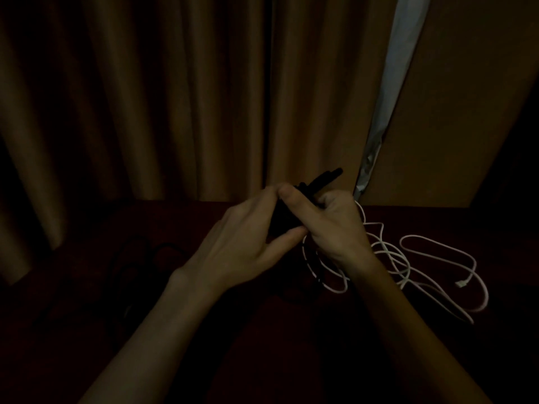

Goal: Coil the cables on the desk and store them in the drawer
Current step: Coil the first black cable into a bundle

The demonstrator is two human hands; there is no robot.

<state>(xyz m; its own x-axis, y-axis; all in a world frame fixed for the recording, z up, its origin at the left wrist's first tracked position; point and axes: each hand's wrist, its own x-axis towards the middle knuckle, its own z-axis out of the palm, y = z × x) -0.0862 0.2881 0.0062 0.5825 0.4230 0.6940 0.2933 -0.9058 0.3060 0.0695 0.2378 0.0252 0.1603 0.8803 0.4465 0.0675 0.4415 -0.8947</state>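
Both forearms are brought in from the lower edge and converged at centre. Left hand [242, 237] is held back-up, with a black cable bundle [284, 217] pinched between thumb and fingers. Right hand [335, 225] is curled round the same bundle, thumb laid across the top, touching the left fingertips. Wrists are held roughly straight.

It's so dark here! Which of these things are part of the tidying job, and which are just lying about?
Part of the job: black cable, gripped by left hand and right hand; loose white cable on the desk; dim dark cable loops at left. No drawer in view.
Just there: curtain; brown panel at right.
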